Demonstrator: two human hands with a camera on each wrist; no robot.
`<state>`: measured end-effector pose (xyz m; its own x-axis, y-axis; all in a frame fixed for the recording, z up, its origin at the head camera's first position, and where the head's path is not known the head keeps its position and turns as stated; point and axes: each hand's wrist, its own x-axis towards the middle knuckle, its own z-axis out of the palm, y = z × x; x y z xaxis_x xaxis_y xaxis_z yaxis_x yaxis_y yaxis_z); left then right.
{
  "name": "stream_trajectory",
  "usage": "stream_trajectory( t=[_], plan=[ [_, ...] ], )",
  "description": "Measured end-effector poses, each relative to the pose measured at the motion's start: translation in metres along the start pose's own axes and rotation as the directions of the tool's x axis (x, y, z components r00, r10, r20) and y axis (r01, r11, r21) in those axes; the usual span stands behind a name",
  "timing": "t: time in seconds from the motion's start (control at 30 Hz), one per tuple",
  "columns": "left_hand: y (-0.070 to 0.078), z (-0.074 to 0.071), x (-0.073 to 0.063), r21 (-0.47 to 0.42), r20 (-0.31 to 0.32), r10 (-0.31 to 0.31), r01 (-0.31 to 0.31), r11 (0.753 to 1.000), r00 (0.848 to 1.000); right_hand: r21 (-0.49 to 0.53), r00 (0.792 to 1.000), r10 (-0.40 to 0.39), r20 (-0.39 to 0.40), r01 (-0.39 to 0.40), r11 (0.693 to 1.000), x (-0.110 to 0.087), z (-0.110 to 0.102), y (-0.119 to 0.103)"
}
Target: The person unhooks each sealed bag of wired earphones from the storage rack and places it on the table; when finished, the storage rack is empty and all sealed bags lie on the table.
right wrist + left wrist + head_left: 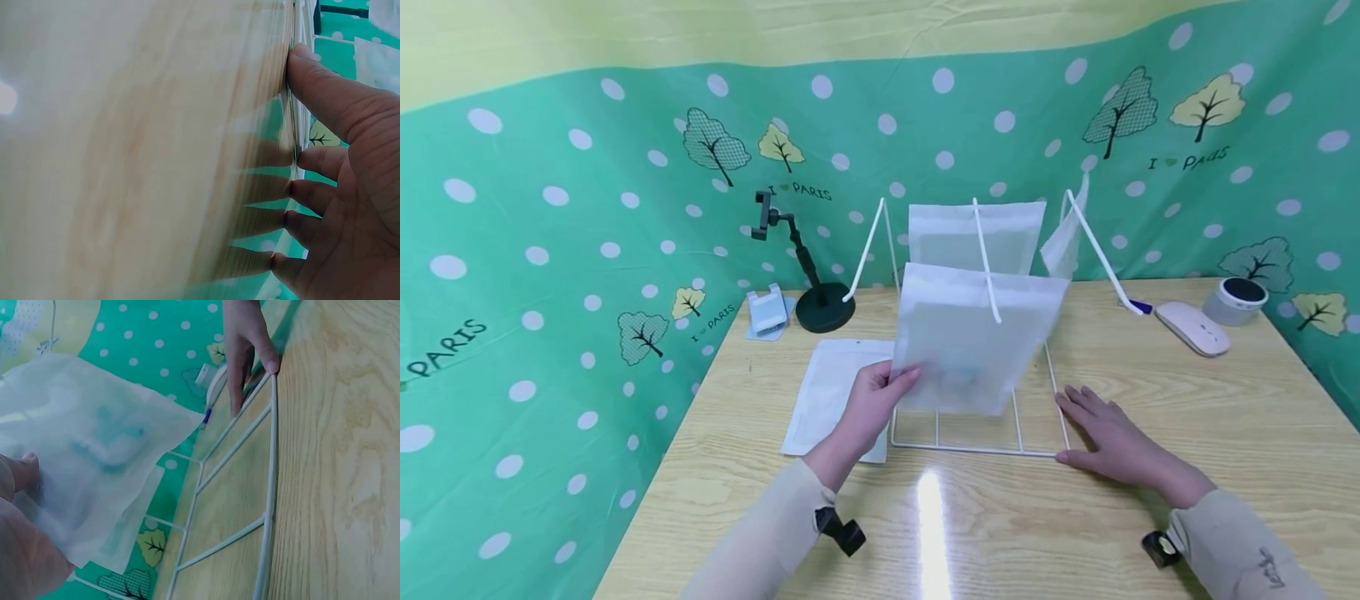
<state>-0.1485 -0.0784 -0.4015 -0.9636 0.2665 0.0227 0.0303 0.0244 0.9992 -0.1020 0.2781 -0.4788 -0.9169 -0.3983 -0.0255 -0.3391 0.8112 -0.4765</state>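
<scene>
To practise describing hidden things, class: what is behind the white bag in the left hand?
In the head view, another white bag shows behind the held bag: its top is visible, its lower part covered. Part of the wire rack is hidden too.

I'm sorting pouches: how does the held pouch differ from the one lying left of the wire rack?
The held pouch is raised and tilted in the left grip; the lying pouch rests flat on the table. In the head view, the held pouch overlaps the wire rack; the lying pouch sits beside it. Both look whitish and roughly rectangular.
</scene>
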Motion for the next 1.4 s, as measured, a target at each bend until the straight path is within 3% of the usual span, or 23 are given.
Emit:
stream_trajectory(
  t=[0.3, 0.47, 0.7, 0.8, 0.93, 1.0, 1.17, 1.2, 1.27, 1.33, 1.4],
  plan=[
    [0.008, -0.006, -0.029, 0.051, 0.053, 0.089, -0.092, 0.994, 0.995, -0.005, 0.999, -0.026, -0.025, 0.026, 1.0, 0.0, 0.0, 0.0],
    [0.016, -0.017, -0.042, 0.083, 0.091, 0.165, -0.173, 0.981, 0.982, -0.011, 0.999, -0.031, -0.034, 0.031, 0.999, 0.0, -0.001, 0.0],
    [0.03, -0.04, -0.053, 0.071, 0.159, 0.28, -0.294, 0.953, 0.947, -0.012, 0.999, -0.023, -0.029, 0.023, 1.0, 0.001, -0.002, -0.001],
    [0.038, -0.058, -0.058, -0.006, 0.166, 0.364, -0.368, 0.93, 0.917, -0.008, 1.0, -0.011, -0.012, 0.011, 1.0, 0.0, -0.002, -0.001],
    [0.049, -0.093, -0.064, -0.122, 0.094, 0.49, -0.478, 0.87, 0.867, 0.002, 1.0, 0.003, -0.002, -0.003, 1.0, 0.0, -0.002, -0.002],
    [0.053, -0.113, -0.067, -0.169, 0.02, 0.531, -0.521, 0.837, 0.847, 0.004, 1.0, 0.001, -0.003, -0.001, 1.0, 0.0, -0.002, -0.002],
    [0.053, -0.166, -0.08, -0.296, -0.195, 0.521, -0.557, 0.776, 0.831, 0.008, 1.0, 0.006, 0.001, -0.006, 1.0, 0.0, -0.002, -0.004],
    [0.051, -0.176, -0.083, -0.298, -0.242, 0.499, -0.553, 0.778, 0.832, 0.01, 1.0, 0.008, 0.006, -0.008, 1.0, 0.001, -0.002, -0.003],
    [0.046, -0.196, -0.088, -0.244, -0.315, 0.44, -0.52, 0.818, 0.841, 0.014, 1.0, 0.016, 0.014, -0.016, 1.0, 0.001, -0.002, -0.003],
    [0.038, -0.214, -0.093, -0.146, -0.371, 0.355, -0.432, 0.89, 0.858, 0.015, 1.0, 0.016, 0.017, -0.017, 1.0, 0.001, -0.002, -0.003],
    [0.029, -0.233, -0.097, -0.024, -0.406, 0.232, -0.265, 0.964, 0.884, 0.013, 1.0, 0.014, 0.016, -0.014, 1.0, 0.001, -0.002, -0.003]
  ],
)
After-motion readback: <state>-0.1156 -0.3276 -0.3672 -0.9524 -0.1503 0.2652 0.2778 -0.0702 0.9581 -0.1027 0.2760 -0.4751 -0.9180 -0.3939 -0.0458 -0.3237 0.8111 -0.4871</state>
